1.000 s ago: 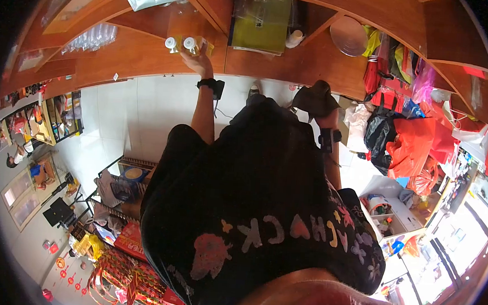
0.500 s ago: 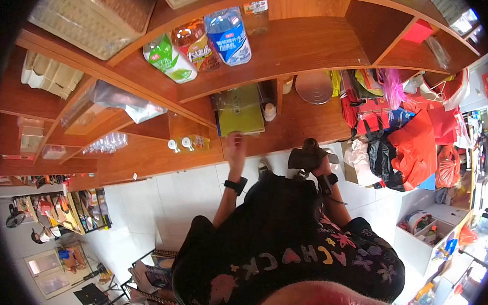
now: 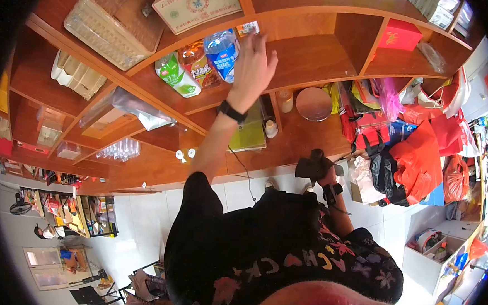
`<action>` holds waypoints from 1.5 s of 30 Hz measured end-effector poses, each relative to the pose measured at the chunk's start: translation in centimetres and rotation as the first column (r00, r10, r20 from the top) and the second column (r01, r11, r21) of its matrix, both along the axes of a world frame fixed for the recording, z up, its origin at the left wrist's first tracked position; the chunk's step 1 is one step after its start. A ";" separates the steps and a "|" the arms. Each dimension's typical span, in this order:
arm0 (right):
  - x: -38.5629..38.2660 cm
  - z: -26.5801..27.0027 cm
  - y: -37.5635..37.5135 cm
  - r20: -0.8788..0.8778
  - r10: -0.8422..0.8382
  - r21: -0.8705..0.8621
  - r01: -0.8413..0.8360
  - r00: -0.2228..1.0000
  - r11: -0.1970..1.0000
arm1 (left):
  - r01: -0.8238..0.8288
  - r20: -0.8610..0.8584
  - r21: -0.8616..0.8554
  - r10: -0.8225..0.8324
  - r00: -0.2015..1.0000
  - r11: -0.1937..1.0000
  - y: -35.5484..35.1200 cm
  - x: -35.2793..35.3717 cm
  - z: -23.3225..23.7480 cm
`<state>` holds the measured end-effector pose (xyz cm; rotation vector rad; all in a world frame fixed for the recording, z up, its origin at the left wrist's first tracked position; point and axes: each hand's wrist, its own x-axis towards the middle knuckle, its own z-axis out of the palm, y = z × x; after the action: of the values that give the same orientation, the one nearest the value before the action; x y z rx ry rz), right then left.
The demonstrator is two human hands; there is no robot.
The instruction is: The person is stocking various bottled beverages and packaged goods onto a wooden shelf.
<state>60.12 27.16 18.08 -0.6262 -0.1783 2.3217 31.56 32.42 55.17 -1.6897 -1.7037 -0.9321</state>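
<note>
My left hand (image 3: 254, 63) is raised to an upper wooden shelf (image 3: 311, 59), fingers apart and holding nothing. It is right beside a clear bottle with a blue label (image 3: 222, 50) and partly covers a small jar (image 3: 247, 28) behind it. An orange-labelled bottle (image 3: 196, 60) and a green and white pack (image 3: 173, 74) lie to the left of the blue one. My right hand (image 3: 322, 174) is low at my side, closed on a dark brown cloth (image 3: 312, 163). A black band sits on each wrist.
A wicker basket (image 3: 109, 21) and a printed box (image 3: 197, 1) sit on the shelf above. A lower shelf holds a green folder (image 3: 249, 133), a round metal lid (image 3: 313, 103) and small bottles. Red and black bags (image 3: 417, 146) pile up at the right. White tiled floor lies below.
My left hand has risen from the lower shelf near the green folder to the upper shelf beside the blue-labelled bottle. My head has tilted up. The right hand still grips the dark cloth.
</note>
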 end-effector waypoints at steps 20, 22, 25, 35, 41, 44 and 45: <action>5.1 -0.9 -0.6 -0.123 -0.191 0.259 0.218 0.974 0.941 | -0.076 0.046 0.006 0.075 0.996 0.997 7.9 -5.0 2.2; 4.9 -1.4 0.0 0.026 -0.255 0.262 0.239 0.967 0.935 | 0.031 0.226 -0.012 -0.028 0.974 0.999 6.6 -3.3 2.4; 4.1 -0.5 0.0 0.153 -0.311 0.248 0.268 0.938 0.931 | 0.126 0.319 0.131 -0.163 0.934 0.983 4.9 -1.1 1.8; 1.7 4.2 0.2 0.357 -0.322 0.388 0.175 0.877 0.905 | 0.101 0.118 0.004 -0.101 0.988 0.995 2.5 0.6 -2.1; -0.5 14.9 2.3 0.475 -0.490 0.780 -0.093 0.731 0.619 | 0.228 0.352 0.158 -0.271 0.896 0.961 -1.5 1.5 -0.5; -3.0 20.9 3.0 0.404 -0.685 0.915 -0.253 0.607 0.315 | 0.325 0.501 0.209 -0.387 0.774 0.922 -4.4 3.1 0.2; -3.9 22.6 2.9 0.361 -0.734 0.928 -0.298 0.576 0.223 | 0.367 0.542 0.228 -0.431 0.721 0.902 -5.3 3.5 0.4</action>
<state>56.23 30.09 40.65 -0.8267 -1.6891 0.9257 35.09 27.09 55.53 -1.8569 -1.6091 -1.8812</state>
